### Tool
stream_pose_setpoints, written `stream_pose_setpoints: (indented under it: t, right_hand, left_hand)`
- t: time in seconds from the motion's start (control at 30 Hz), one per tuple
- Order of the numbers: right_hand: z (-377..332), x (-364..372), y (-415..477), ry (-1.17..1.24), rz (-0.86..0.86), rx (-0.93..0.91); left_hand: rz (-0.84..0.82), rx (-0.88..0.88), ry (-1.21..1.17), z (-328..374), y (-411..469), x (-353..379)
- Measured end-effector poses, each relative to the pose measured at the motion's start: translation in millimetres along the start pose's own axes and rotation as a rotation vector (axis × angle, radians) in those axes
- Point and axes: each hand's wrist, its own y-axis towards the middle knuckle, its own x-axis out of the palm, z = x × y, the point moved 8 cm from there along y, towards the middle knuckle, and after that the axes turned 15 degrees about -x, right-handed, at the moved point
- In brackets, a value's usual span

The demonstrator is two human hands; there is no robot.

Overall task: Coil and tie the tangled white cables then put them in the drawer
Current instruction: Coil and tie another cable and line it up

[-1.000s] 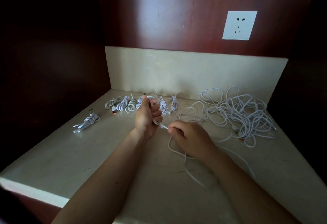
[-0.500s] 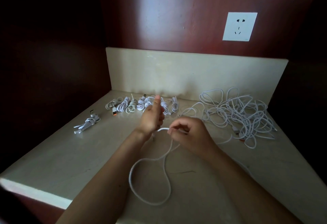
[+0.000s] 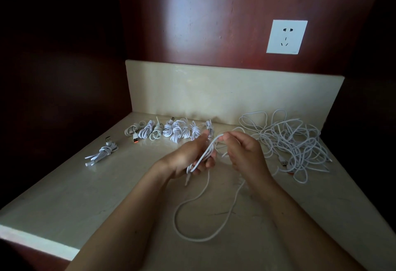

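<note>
- Nearest, in the lower centre of the frame, a slack loop [image 3: 192,231] of the white cable [image 3: 204,156] lies on the pale desk [image 3: 85,202]. It rises from there to the hands, so much of its length is not yet wound.
- In the middle of the frame the left hand [image 3: 186,159] lies palm up with a few long turns of that cable across it. Its fingers [image 3: 209,162] curl loosely round the lower end of the turns, and a short loose end hangs just below them.
- Just beside it to the right, the right hand [image 3: 244,155] has its fingertips [image 3: 228,139] pressed together, pinching the cable at the top of the turns, close to the left hand's tips.
- The step in hand looks like coiling one cable, and tying has not begun.
- The next move likely calls for the right hand to draw up more slack and lay another turn onto the left palm, while the left hand grips firmly enough that the turns do not spill.
- Farther off at the right, the tangled heap [image 3: 289,142] waits, well apart from the hands.
- At the back, left of centre, a row of tied bundles [image 3: 171,131] lies on the desk, and a lone bundle [image 3: 102,151] sits farther left.
- No drawer is in view.
- A wall socket [image 3: 286,36] is at the upper right.
</note>
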Motion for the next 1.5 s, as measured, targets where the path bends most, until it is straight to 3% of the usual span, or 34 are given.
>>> stream_pose_setpoints:
  t: [0.13,0.33,0.47,0.63,0.8,0.87,1.13,1.27,1.4,1.5]
  right_hand:
    - [-0.4,-2.8,2.1,-0.074,0.025,-0.072]
    - [8.2,-5.2,-0.8,-0.090,0.070,-0.044]
    - [12.8,-3.1,-0.5,-0.063,0.059,-0.028]
    - [11.1,0.2,-2.3,-0.069,0.025,-0.012]
    - [19.7,-1.8,-2.8,-0.018,0.077,0.087]
    - [19.5,2.2,-3.2,-0.035,0.027,0.073]
    - [17.3,25.3,-10.1,-0.138,-0.216,-0.028]
    - [16.7,33.2,-13.3,-0.155,-0.304,-0.012]
    - [19.3,39.9,-19.8,-0.110,-0.368,0.119]
    - [23.5,47.1,-30.1,-0.097,-0.478,0.221]
  left_hand:
    - [-0.228,-0.136,-0.031,-8.3,-3.3,18.6]
    - [-0.298,-0.100,0.040,-5.1,-14.3,30.4]
    - [-0.219,-0.018,0.118,-1.0,-17.9,28.0]
    - [-0.153,0.059,0.013,8.5,-15.6,19.7]
    - [0.224,0.271,-0.091,21.8,-12.6,-18.5]
    - [0.298,0.316,-0.195,22.0,-13.3,-31.0]
    - [0.186,0.271,-0.478,17.7,-7.7,-35.8]
    - [0.079,0.235,-0.745,16.6,-5.9,-31.9]
    - [0.045,0.247,-0.866,17.7,-4.7,-36.7]
    - [0.179,0.271,-0.854,13.2,-6.4,-53.7]
